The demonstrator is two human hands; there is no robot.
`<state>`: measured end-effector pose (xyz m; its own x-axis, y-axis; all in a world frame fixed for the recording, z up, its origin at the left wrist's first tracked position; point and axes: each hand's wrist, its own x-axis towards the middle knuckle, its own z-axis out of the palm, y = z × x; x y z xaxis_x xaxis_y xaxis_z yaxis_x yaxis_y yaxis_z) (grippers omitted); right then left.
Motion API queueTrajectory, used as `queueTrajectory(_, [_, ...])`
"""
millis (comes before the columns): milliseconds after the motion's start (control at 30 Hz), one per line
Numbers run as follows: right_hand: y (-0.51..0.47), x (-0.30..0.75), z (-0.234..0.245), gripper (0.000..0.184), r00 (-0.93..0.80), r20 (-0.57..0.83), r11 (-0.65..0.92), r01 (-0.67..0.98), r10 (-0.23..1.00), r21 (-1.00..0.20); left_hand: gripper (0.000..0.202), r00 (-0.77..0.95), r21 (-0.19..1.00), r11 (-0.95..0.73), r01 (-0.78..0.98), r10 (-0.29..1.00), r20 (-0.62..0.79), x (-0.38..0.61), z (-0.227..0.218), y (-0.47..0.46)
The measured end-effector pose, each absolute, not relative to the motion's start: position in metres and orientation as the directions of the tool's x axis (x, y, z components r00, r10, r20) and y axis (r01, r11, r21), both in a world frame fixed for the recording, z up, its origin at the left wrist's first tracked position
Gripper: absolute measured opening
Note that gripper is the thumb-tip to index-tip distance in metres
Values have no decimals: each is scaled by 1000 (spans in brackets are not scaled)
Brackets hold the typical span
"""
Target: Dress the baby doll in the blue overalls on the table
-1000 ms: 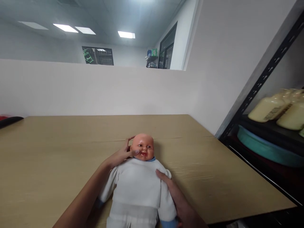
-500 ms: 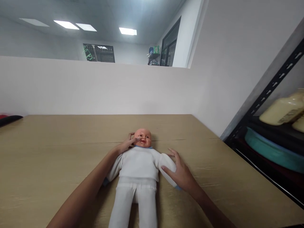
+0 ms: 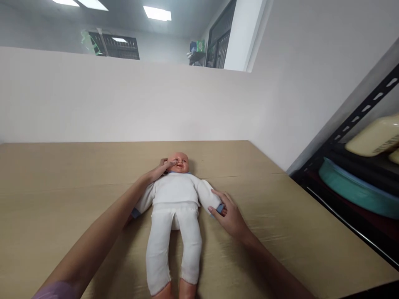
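"Where is the doll (image 3: 176, 189) lying?"

"On its back in the middle of the table (image 3: 77, 174), head (image 3: 184, 166) to the far side, feet to the near edge of view."

"And the hands?"

"The left hand (image 3: 162, 168) is curved round the left side of the head, thumb across the cheek. The right hand (image 3: 232, 216) pinches the blue cuff (image 3: 220, 208) on the right between thumb and fingers. How hard either squeezes, I can't tell."

"How would it handle?"

"Fairly light, I'd guess. The head looks smooth and firm, perhaps a bit slippery; the white clothing looks soft and likely to slide or bunch. I'd take it behind the head and under the trunk rather than by a sleeve."

"Anything in the way?"

"The left forearm (image 3: 106, 224) covers part of the doll's left-side sleeve. A wall (image 3: 140, 95) rises behind the table's far edge. Off to the right, a black rack (image 3: 353, 118) holds a teal basin (image 3: 352, 191) and a cream bottle (image 3: 370, 141), well apart from the doll."
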<state>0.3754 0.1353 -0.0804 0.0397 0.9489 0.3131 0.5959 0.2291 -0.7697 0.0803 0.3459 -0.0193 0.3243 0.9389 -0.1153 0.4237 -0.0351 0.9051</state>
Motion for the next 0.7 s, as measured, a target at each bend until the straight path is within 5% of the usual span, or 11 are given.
queueTrajectory(500, [138,379,-89,48,37,322,230,620,946,-750,90,374,908,13,419,909,-185,77,-16,347])
queueTrajectory(700, [130,364,-70,55,47,475,288,742,879,-606,76,329,875,-221,431,941,75,77,3,315])
